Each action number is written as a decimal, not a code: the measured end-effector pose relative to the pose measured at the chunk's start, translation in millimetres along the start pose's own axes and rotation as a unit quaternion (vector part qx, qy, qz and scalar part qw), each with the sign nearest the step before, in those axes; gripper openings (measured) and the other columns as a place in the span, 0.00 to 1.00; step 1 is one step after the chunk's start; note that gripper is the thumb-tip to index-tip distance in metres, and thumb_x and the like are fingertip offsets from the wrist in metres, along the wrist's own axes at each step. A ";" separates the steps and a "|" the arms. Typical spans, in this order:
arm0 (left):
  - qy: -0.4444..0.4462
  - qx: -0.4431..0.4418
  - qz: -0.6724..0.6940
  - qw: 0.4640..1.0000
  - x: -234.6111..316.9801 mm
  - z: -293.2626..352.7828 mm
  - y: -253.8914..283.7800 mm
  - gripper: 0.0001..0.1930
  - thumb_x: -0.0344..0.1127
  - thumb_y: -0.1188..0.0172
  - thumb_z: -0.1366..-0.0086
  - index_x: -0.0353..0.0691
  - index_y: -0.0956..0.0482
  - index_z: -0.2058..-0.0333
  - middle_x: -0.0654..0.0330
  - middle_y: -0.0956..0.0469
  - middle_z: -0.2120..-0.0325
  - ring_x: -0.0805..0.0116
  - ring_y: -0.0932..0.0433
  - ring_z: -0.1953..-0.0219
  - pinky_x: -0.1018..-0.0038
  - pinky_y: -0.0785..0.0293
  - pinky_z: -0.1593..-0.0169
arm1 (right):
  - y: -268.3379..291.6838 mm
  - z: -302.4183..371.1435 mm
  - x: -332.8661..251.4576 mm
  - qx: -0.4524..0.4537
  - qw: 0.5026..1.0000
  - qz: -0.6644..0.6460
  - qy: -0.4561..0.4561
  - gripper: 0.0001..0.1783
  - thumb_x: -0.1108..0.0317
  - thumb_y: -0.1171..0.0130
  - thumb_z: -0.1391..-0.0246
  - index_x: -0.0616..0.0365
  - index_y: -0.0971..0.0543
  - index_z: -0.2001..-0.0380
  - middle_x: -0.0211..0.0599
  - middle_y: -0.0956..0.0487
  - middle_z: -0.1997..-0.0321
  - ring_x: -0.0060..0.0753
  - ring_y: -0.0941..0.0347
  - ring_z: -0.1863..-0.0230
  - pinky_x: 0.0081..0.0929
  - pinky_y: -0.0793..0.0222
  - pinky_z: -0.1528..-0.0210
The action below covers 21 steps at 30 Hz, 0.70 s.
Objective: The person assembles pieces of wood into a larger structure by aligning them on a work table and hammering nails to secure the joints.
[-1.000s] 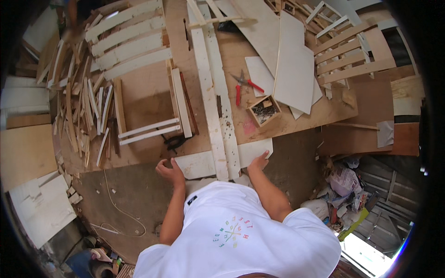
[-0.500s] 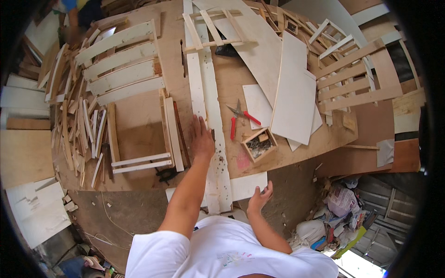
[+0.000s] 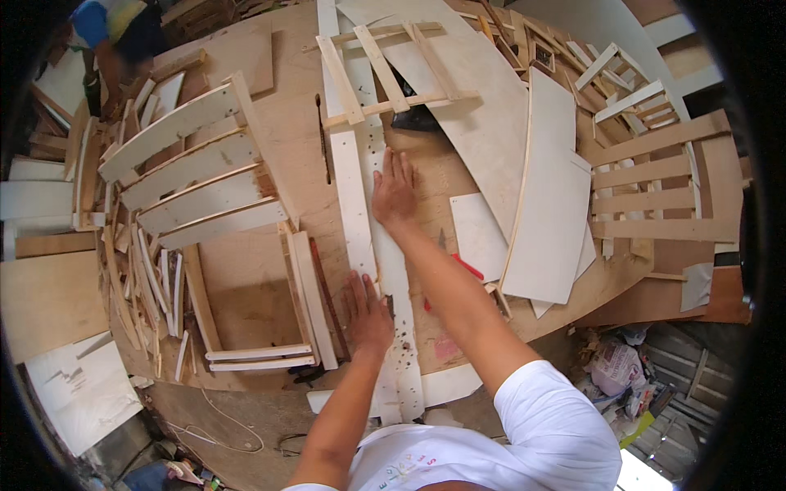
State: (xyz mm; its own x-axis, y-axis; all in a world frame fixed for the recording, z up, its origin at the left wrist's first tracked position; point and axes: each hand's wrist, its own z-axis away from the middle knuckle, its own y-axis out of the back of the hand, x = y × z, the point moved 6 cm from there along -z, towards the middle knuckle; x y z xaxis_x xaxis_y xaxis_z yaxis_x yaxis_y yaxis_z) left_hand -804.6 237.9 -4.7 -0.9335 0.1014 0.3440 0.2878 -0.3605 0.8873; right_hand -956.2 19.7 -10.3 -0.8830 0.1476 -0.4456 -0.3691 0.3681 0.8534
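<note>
My left hand [image 3: 370, 321] lies flat with fingers stretched, on the near end of a long narrow white board [image 3: 352, 192]. Farther up, my right hand [image 3: 395, 195] reaches across and rests, fingers extended, on a second white board [image 3: 399, 323] with dark spots and holes, set alongside the first. Both palms face down and hold nothing. Under the boards' near end a short white panel [image 3: 453, 383] sticks out past the table edge. A small slatted wooden frame [image 3: 381, 69] lies across the boards' far part. My right forearm partly hides red-handled snips [image 3: 467, 266] and a small wooden box [image 3: 498, 300].
To the left are a slatted white panel [image 3: 192, 159], an open wooden frame [image 3: 307, 295] and piled wood strips [image 3: 168, 282]. White sheets [image 3: 540, 188] and slatted frames [image 3: 663, 172] fill the right. A cord [image 3: 233, 442] lies on the floor. Another person [image 3: 123, 41] is at the far left.
My right hand has moved from beside the near table edge up onto the spotted board. My left hand has slid nearer along the boards. The view has shifted, and my forearm now covers part of the snips.
</note>
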 end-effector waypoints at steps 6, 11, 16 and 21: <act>-0.029 0.075 0.026 0.996 4.3 3.3 4.9 0.36 0.40 0.52 0.27 0.31 0.53 0.27 0.43 0.60 0.25 0.39 0.56 0.25 0.48 0.60 0.25 | -2.1 -2.2 -1.9 -0.015 1.000 0.003 -0.008 0.34 0.61 0.50 0.33 0.62 0.41 0.29 0.48 0.35 0.28 0.48 0.45 0.25 0.52 0.54 0.25; -0.031 0.092 -0.023 0.995 15.3 0.6 14.0 0.36 0.40 0.52 0.28 0.37 0.53 0.26 0.48 0.60 0.24 0.42 0.53 0.26 0.48 0.58 0.25 | 9.7 -0.9 10.0 0.070 0.996 -0.048 0.024 0.29 0.62 0.47 0.35 0.62 0.33 0.34 0.49 0.31 0.32 0.48 0.39 0.29 0.48 0.48 0.27; -0.004 0.098 -0.028 0.995 1.6 2.8 -1.0 0.35 0.44 0.57 0.26 0.41 0.57 0.25 0.52 0.63 0.23 0.47 0.52 0.25 0.49 0.59 0.25 | 92.4 100.3 -7.6 0.023 0.953 -0.295 -0.069 0.23 0.70 0.43 0.39 0.63 0.27 0.41 0.54 0.25 0.40 0.54 0.30 0.37 0.42 0.36 0.34; -0.020 0.119 -0.004 0.993 4.1 10.6 3.0 0.35 0.43 0.56 0.25 0.40 0.55 0.26 0.53 0.62 0.24 0.47 0.50 0.26 0.49 0.56 0.25 | 155.0 303.5 -4.3 -0.154 0.951 -0.208 -0.170 0.22 0.66 0.44 0.37 0.61 0.26 0.42 0.52 0.24 0.43 0.53 0.29 0.39 0.43 0.36 0.35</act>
State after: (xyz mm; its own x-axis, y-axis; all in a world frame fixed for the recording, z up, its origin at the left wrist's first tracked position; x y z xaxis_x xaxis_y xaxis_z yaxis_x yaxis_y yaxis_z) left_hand -805.3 247.1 2.7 -0.9282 0.1420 0.3440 0.3268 -0.1314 0.9359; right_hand -921.7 354.7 41.7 -0.5158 0.3561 -0.7792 -0.7801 0.1807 0.5989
